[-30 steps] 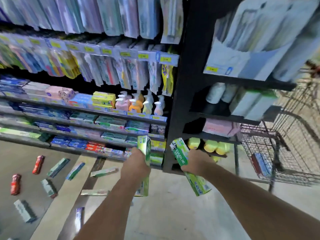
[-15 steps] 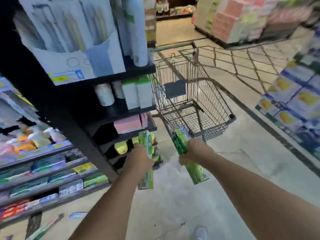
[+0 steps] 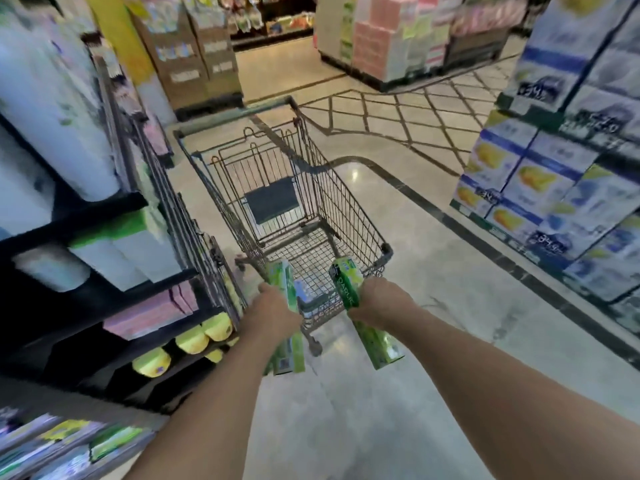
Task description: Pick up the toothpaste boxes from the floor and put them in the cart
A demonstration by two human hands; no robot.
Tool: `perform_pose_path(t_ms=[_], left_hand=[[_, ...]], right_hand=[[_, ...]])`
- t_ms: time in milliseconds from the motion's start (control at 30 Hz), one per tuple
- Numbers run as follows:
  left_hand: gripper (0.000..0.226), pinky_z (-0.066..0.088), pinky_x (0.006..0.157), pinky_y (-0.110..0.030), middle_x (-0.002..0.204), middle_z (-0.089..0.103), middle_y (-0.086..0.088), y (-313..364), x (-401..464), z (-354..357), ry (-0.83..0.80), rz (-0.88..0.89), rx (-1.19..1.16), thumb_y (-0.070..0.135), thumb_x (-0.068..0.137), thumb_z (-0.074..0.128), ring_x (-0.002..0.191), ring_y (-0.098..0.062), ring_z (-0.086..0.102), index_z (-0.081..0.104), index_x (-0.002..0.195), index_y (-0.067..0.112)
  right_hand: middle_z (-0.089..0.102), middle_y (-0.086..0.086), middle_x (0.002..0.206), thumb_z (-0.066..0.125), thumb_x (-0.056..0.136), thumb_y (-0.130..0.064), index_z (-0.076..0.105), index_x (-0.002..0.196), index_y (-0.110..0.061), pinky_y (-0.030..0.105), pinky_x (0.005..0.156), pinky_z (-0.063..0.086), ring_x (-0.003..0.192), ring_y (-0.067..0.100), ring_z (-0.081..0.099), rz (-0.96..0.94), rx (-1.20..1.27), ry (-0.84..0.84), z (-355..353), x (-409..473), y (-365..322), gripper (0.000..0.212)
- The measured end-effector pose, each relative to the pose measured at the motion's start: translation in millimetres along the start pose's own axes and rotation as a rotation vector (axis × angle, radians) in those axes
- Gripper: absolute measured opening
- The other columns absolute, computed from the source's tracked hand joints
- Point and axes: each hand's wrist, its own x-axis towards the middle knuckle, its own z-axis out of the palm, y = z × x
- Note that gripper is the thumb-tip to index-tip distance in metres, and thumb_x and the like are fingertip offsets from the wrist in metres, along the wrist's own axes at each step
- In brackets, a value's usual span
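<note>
You hold 2 green toothpaste boxes at the near end of the cart [image 3: 349, 216], 1 in each hand. Your left hand [image 3: 273, 311] has its fingers wrapped round the left box [image 3: 289, 355], which stands nearly upright; your right hand [image 3: 379, 301] grips the right box [image 3: 372, 336], which is tilted and marked "DARLIE" in white. Since half a second ago the view has swung to face the cart head-on, and both boxes now reach over its near rim instead of hanging short of it. A blue pack [image 3: 306, 292] lies in the wire basket between your hands. The black shelf unit [image 3: 104, 303] stands just beside the cart's left side. To the right, pale floor [image 3: 433, 271] lies open up to stacked cartons [image 3: 554, 188].
</note>
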Motion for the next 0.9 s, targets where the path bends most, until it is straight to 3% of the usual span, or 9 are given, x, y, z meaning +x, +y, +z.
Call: perform_pose_path(t_ms=[167,333,500,667,833,900], left_hand=[[0.086,0.054,0.073,-0.036,0.115,0.062,-0.013,34.5,42.6,5.1,-0.025,-0.003,-0.001,0.030,0.079,0.073,0.098,-0.033,0.063,0.022,0.141,-0.001],[0.079,0.055,0.079,-0.038,0.123,0.056,-0.013,54.2,103.8,6.0,-0.052,0.001,-0.036,0.028,0.082,0.073,0.102,-0.032,0.061,0.025,0.139,0.002],[0.072,0.054,0.072,-0.035,0.107,0.060,-0.009,61.1,177.2,-3.0,-0.091,-0.024,-0.103,0.027,0.081,0.075,0.090,-0.028,0.063,0.030,0.131,0.001],[0.064,0.056,0.076,-0.036,0.111,0.061,-0.010,60.4,250.4,-8.2,-0.129,-0.041,-0.089,0.031,0.080,0.073,0.096,-0.030,0.064,0.034,0.123,0.005],[0.064,0.055,0.072,-0.035,0.109,0.061,-0.009,57.5,308.4,3.1,-0.148,-0.114,-0.125,0.028,0.080,0.073,0.091,-0.029,0.064,0.033,0.125,0.008],[0.068,0.056,0.070,-0.036,0.108,0.060,-0.008,57.8,327.7,11.9,-0.156,-0.149,-0.165,0.027,0.080,0.073,0.089,-0.028,0.064,0.030,0.130,0.011]], right_hand=[[0.056,0.002,0.077,0.067,0.085,-0.042,0.057,0.082,-0.012,0.033,0.066,0.056,0.074,0.019,0.061,0.018,0.024,-0.004,-13.4,46.3,12.4,0.032],[0.053,0.002,0.071,0.067,0.086,-0.038,0.048,0.074,-0.014,0.028,0.057,0.044,0.066,0.020,0.057,0.048,0.034,-0.057,-23.1,109.7,11.2,0.033],[0.056,0.001,0.077,0.065,0.082,-0.036,0.049,0.081,-0.015,0.030,0.059,0.049,0.071,0.018,0.062,0.093,0.029,-0.088,-33.9,181.3,-5.2,0.027],[0.054,0.001,0.078,0.066,0.085,-0.039,0.051,0.088,-0.013,0.027,0.053,0.042,0.071,0.018,0.059,0.100,0.025,-0.121,-40.0,247.2,-26.7,0.030],[0.056,0.001,0.079,0.066,0.088,-0.031,0.050,0.089,-0.013,0.031,0.063,0.055,0.072,0.016,0.060,0.090,0.061,-0.183,-25.0,306.0,-37.8,0.025],[0.056,0.001,0.078,0.065,0.089,-0.029,0.047,0.088,-0.013,0.030,0.063,0.054,0.070,0.015,0.059,0.089,0.065,-0.209,-20.1,332.1,-40.0,0.024]])
